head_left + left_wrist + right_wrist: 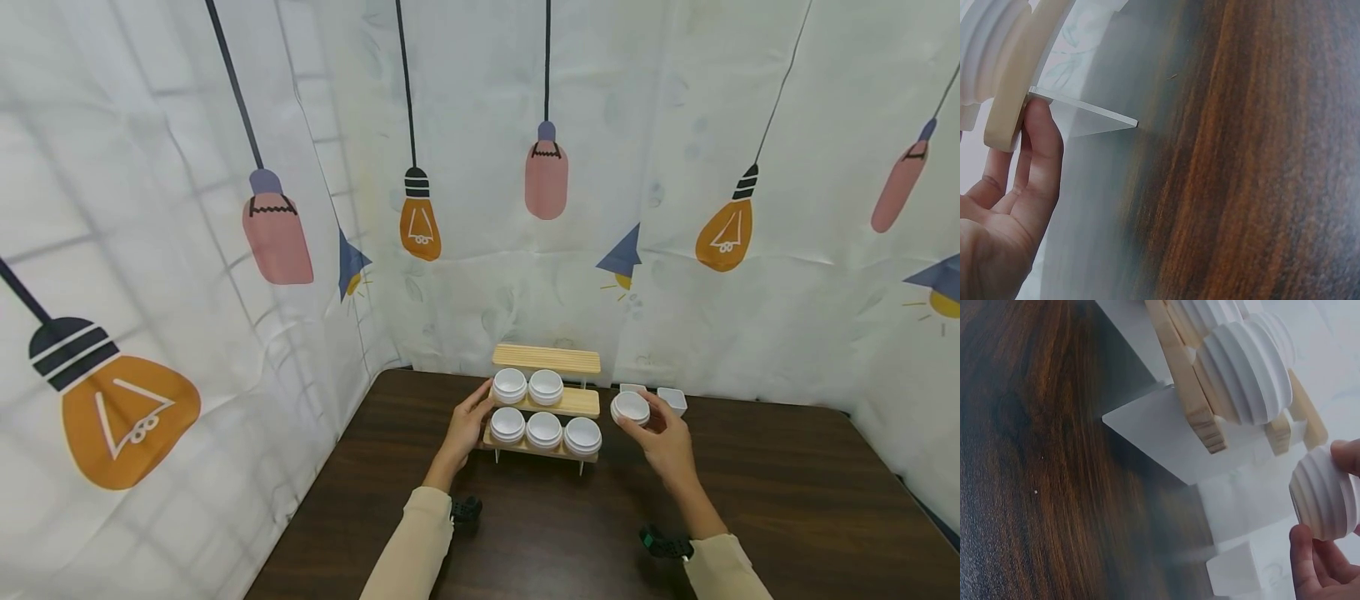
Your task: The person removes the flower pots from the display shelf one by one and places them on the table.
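A three-tier wooden display rack (546, 359) with white supports stands towards the back of the table. Two white ribbed cups (546, 387) sit on its middle tier and three more (543, 430) on the lowest; the top tier is bare. My left hand (467, 425) grips the rack's left end, its fingers around the end of a wooden board (1004, 122) in the left wrist view. Just right of the rack, my right hand (666, 437) holds another white ribbed cup (1322, 494) between thumb and fingers, raised above the table.
Behind my right hand stand small white square containers (672, 401), one partly hidden by the held cup. The dark wooden table (570, 533) reaches back to a white curtain (480, 308) printed with lamps. Each wrist wears a black strap (663, 543).
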The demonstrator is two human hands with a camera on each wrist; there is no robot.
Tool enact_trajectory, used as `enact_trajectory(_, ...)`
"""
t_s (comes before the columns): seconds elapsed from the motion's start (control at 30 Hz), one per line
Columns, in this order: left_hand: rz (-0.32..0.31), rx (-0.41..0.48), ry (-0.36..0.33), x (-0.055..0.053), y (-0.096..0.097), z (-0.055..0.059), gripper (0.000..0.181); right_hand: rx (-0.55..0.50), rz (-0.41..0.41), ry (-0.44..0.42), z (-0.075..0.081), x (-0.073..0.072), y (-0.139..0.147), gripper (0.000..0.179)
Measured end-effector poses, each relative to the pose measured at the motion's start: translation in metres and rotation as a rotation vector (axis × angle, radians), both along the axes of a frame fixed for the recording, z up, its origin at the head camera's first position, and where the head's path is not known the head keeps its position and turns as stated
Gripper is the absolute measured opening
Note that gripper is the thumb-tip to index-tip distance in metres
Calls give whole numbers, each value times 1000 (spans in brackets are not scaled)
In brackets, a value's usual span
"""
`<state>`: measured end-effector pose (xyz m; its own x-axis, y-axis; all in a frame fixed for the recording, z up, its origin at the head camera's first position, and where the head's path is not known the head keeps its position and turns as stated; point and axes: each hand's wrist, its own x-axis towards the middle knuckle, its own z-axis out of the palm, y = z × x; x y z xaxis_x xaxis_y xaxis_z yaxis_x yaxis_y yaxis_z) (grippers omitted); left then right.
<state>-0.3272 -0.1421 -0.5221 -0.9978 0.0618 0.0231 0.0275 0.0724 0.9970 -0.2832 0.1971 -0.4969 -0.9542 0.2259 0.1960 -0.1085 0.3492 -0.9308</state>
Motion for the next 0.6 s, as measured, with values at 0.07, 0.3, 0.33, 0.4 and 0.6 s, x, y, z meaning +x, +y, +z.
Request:
enact_trajectory(0.07,1,-5,1,0,0,0,52,1,0,-9,0,0,1,65)
enact_trajectory(0.3,-2,8,-10,0,-1,0,53,21,-11,-32,-6,-3,3,67)
enact_trajectory(0.33,0,8,-12,0,0,0,52,26,-11,-35,-7,-3,3,68)
enact_trajectory(0.4,3,9,-17,0,0,0,51,35,-13,-42,-8,-3,4,68)
enact_trajectory(0.6,5,5,-22,1,0,1,49,51,2,-84,-10,-3,8,71)
